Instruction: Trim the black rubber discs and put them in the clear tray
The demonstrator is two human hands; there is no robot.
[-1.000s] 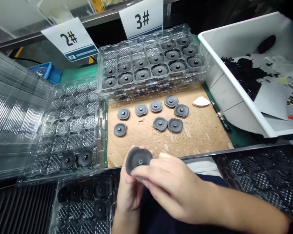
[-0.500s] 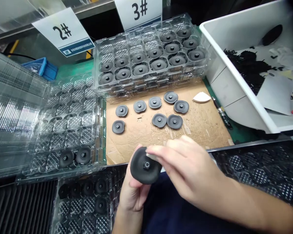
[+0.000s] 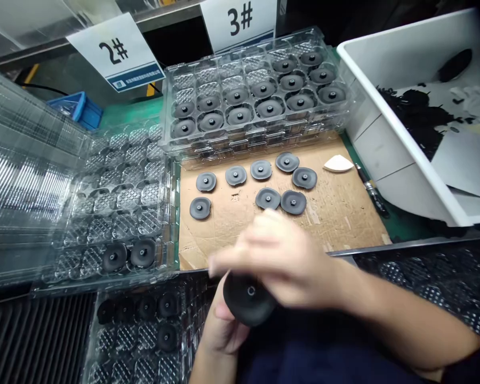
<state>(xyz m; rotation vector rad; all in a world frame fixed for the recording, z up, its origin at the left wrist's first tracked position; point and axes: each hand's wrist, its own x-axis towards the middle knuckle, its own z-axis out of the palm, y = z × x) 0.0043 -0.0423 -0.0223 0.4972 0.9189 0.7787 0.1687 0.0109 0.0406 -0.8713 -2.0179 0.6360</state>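
My left hand [image 3: 222,325] is low in the view and holds a dark grey rubber diaphragm [image 3: 248,301] from below, with a small metal-centred stud on its face. My right hand [image 3: 274,261] is blurred by motion and passes just above the diaphragm, with its fingers over the top edge. Whether those fingers grip the rim is hard to tell. On the cardboard sheet [image 3: 336,213] beyond my hands lie several matching diaphragms, the nearest [image 3: 268,198] a little above my right hand.
A stacked clear tray [image 3: 224,144] holds rows of diaphragms behind the cardboard. Clear trays [image 3: 124,200] lie to the left and at the bottom. A white bin [image 3: 380,154] with black scraps stands right. A marker pen [image 3: 372,194] lies beside the cardboard.
The diaphragm has moved down and slightly right with my left hand and tilted more edge-on. My right hand has shifted left and up across its top edge.
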